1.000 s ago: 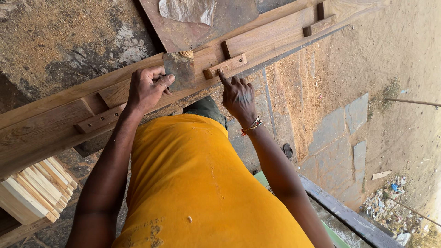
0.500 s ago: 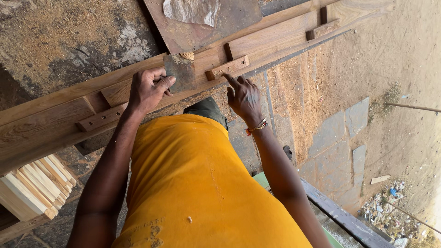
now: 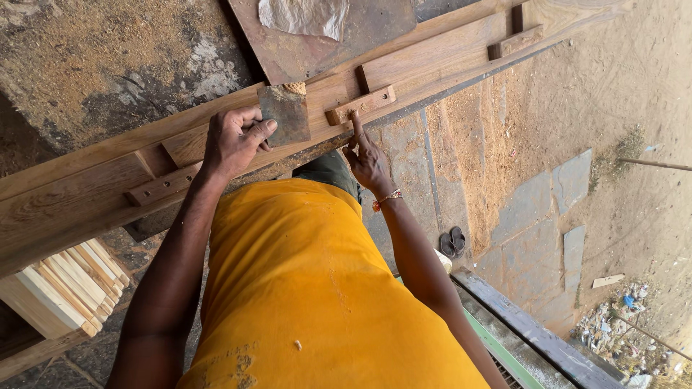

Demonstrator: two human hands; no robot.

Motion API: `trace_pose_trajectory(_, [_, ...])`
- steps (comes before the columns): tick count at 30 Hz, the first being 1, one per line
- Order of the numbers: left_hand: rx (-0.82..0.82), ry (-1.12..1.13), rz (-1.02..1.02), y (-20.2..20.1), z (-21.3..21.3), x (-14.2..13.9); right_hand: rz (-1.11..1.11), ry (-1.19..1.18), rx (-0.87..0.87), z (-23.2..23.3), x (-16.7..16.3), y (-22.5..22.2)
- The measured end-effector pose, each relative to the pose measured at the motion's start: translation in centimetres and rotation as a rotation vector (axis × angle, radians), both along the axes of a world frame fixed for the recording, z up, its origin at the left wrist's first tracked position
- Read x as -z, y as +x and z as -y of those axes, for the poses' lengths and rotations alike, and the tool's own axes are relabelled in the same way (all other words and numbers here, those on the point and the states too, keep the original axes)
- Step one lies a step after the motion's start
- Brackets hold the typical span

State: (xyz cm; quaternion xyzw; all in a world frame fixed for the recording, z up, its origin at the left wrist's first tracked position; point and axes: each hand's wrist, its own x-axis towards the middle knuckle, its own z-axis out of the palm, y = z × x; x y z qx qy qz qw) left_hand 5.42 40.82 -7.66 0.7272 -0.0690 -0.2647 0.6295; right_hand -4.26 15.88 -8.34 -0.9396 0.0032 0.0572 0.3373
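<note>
Sandy ground and flat stone slabs [image 3: 548,209] lie below me, and a long wooden frame [image 3: 86,194] crosses in front. I think I am in the middle of spreading filler on it. My left hand [image 3: 234,140] is closed around a flat metal scraper [image 3: 285,115], which is pressed on the wood with a brown lump at its top edge. My right hand [image 3: 367,158] is open and holds nothing; one finger touches a small wooden block [image 3: 360,106]. Next I would need a slow, flat push.
</note>
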Motion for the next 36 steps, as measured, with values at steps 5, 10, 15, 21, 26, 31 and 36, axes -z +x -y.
trace_pose_trajectory(5, [0.003, 0.021, -0.014, -0.1, 0.0, 0.0, -0.049, -0.054, 0.018, 0.4, -0.2, -0.7])
trace_pose_trajectory(10, [-0.004, 0.001, -0.001, 0.1, 0.1, 0.0, -0.050, -0.148, -0.001, 1.0, -0.3, -1.0])
trace_pose_trajectory(15, [0.006, 0.000, -0.001, -0.2, 0.6, 0.1, -0.021, -0.248, -0.042, 1.5, -0.8, -1.7])
trace_pose_trajectory(21, [0.008, -0.041, -0.014, -0.5, 0.5, 0.3, -0.006, -0.523, 0.040, 0.3, -0.5, -0.7])
trace_pose_trajectory(26, [-0.006, -0.015, -0.003, -0.5, 0.2, 0.1, -0.091, -0.724, 0.030, -0.2, -0.6, -1.0])
trace_pose_trajectory(31, [-0.002, -0.026, -0.015, -0.2, 0.0, -0.1, 0.279, -0.575, 0.068, 0.7, -1.1, -0.8])
trace_pose_trajectory(36, [0.019, -0.004, 0.012, -0.1, 0.5, 0.0, 0.181, -0.472, 0.135, 0.4, -0.8, -0.1])
